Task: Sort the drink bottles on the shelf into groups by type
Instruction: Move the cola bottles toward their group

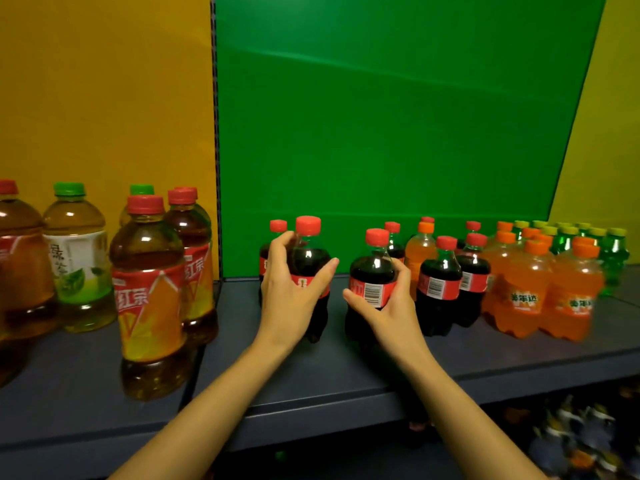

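Observation:
My left hand [294, 289] grips a small cola bottle [309, 254] with a red cap, standing on the grey shelf [311, 368]; a second cola bottle [277, 230] stands right behind it. My right hand [388, 303] grips another cola bottle [372, 268] a little to the right. More cola bottles [440, 282] stand further right, beside orange soda bottles [519, 282] and green soda bottles [613, 251] with yellow caps. One orange soda bottle [420, 251] stands among the colas at the back.
Large iced tea bottles [150, 296] with red caps and green tea bottles [78, 258] stand on the left shelf section, past a dark upright divider [216, 168]. Green and yellow panels back the shelf. More bottles lie blurred on a lower shelf [571, 434].

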`<state>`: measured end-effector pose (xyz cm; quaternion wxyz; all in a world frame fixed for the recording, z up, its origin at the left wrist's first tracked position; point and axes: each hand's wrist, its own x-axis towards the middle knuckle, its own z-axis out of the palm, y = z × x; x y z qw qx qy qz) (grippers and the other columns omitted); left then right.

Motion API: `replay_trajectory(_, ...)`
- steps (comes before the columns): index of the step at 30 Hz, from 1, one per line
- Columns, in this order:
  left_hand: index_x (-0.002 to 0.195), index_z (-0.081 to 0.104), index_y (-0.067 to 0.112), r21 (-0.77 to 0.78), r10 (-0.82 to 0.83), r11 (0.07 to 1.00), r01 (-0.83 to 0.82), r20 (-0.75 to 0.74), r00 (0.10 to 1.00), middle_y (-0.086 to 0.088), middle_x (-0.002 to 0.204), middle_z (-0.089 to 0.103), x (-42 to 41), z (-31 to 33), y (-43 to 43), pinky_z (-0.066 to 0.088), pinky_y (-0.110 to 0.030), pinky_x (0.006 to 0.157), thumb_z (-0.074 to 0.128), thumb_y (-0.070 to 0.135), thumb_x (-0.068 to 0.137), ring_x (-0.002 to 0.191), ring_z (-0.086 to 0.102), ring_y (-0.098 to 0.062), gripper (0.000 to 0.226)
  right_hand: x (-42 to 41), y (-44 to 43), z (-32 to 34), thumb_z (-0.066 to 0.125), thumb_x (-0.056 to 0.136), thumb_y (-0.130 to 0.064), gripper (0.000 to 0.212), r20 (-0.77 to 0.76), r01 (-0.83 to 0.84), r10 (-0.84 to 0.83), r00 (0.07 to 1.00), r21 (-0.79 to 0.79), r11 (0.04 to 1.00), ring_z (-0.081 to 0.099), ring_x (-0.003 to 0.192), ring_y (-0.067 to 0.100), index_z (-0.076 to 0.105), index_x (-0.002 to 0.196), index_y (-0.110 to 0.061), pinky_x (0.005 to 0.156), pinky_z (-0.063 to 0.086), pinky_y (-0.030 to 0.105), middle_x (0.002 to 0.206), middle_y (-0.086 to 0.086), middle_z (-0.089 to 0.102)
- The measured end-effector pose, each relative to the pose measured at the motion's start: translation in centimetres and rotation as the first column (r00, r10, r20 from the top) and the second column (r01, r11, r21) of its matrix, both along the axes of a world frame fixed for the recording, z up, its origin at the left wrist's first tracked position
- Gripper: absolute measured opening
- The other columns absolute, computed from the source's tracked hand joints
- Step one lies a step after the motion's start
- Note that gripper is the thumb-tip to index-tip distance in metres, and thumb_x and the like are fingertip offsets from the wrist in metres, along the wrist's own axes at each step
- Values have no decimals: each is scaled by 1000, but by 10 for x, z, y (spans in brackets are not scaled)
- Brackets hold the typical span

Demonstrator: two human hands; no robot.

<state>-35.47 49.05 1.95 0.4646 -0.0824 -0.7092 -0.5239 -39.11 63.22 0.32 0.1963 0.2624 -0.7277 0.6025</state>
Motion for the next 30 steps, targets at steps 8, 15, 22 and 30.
replay_trajectory(8,121,42,19,-34,104,994,-102,87,991,-2,112,55,-30,-26,3,44,-25,90,73,27,77,103,55,-16,55,-35,-3,-24,75,74,-25,73,15,-21,21,1000,-22,1000,53,114,17,24,124,-35,96,44,31,126,1,51)
replay_trajectory(15,122,36,22,-88,175,982,-167,99,980,0,117,48,-36,-26,-6,35,-8,84,70,27,80,107,49,-14,53,-45,-11,-29,67,80,-35,83,37,-50,47,998,70,996,45,124,15,14,142,-22,100,40,29,140,0,40)
replay_trajectory(22,135,29,17,-209,221,960,-187,153,963,0,129,41,-34,-29,-10,30,-13,93,62,31,84,121,42,-16,62,-39,-12,-27,63,82,-41,87,59,-48,41,997,126,991,34,134,14,4,146,-26,108,33,32,149,-3,29)
replay_trajectory(30,124,44,4,-377,252,873,-310,-197,947,-5,130,43,-13,3,2,29,-19,105,49,32,87,122,38,-12,47,-11,27,-3,56,85,-46,82,-70,-16,35,997,252,968,10,141,0,3,146,-32,114,15,24,154,-16,9)
